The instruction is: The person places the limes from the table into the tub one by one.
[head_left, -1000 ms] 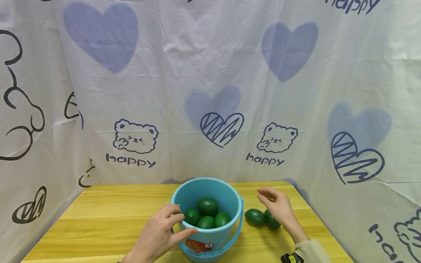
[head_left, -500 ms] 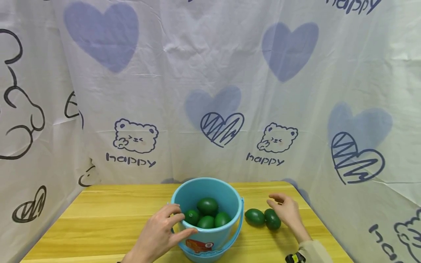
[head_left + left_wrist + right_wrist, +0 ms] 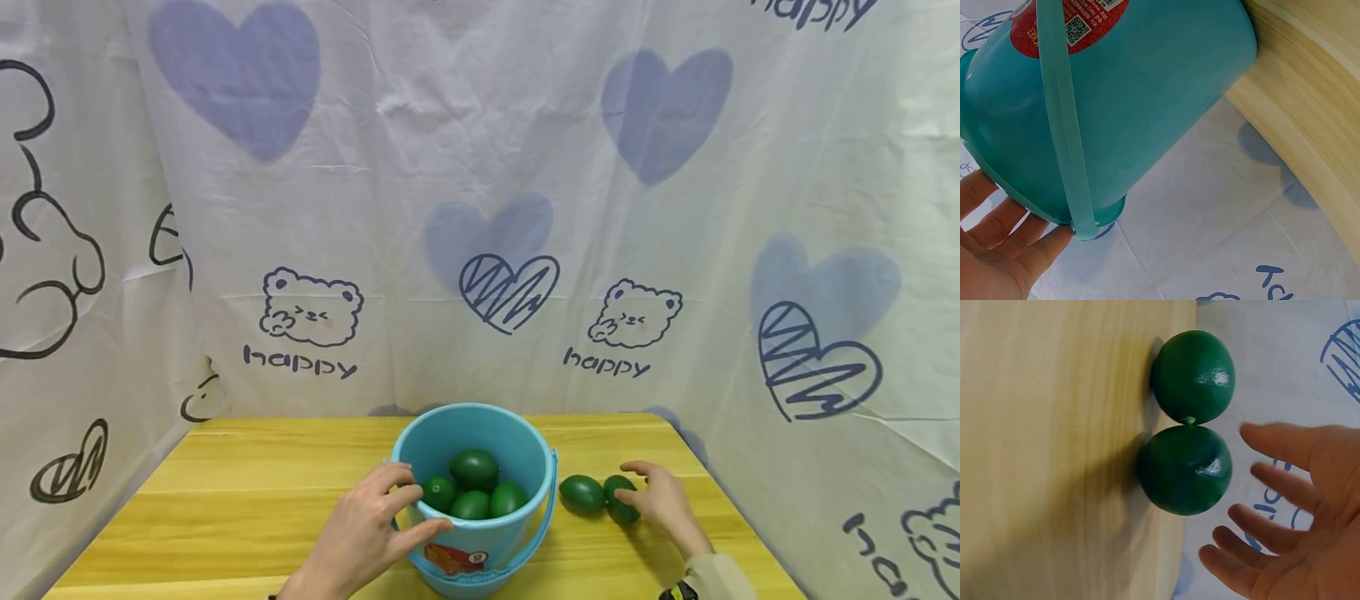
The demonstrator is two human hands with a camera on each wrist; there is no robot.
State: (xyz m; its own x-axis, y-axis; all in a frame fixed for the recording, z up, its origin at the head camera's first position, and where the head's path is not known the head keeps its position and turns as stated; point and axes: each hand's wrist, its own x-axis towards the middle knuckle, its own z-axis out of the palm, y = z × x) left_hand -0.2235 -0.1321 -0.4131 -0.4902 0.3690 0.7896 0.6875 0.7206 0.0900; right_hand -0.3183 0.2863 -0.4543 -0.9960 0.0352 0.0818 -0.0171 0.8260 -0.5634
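Observation:
My left hand (image 3: 367,521) grips the rim of a light blue bucket (image 3: 457,533), fingers hooked over its left side and thumb along the front. In the left wrist view those fingers (image 3: 1007,234) meet the rim beside the bucket's handle (image 3: 1063,119). Several glossy dark green avocados (image 3: 474,468) lie inside. To the right, two more rest end to side on the table: a left avocado (image 3: 582,496) and a right avocado (image 3: 1188,470) with a shadow over it. My right hand (image 3: 663,500) is at the right avocado, fingers spread and apart from it in the right wrist view.
The yellow wood-grain table (image 3: 247,500) backs onto a white cloth (image 3: 450,150) printed with hearts and bears. Cloth also hangs at both sides. The bucket's handle hangs down across its front right.
My right hand has moved right and down, from above the two loose avocados to the right one, its fingers spreading around it. My left hand and the bucket stay in place.

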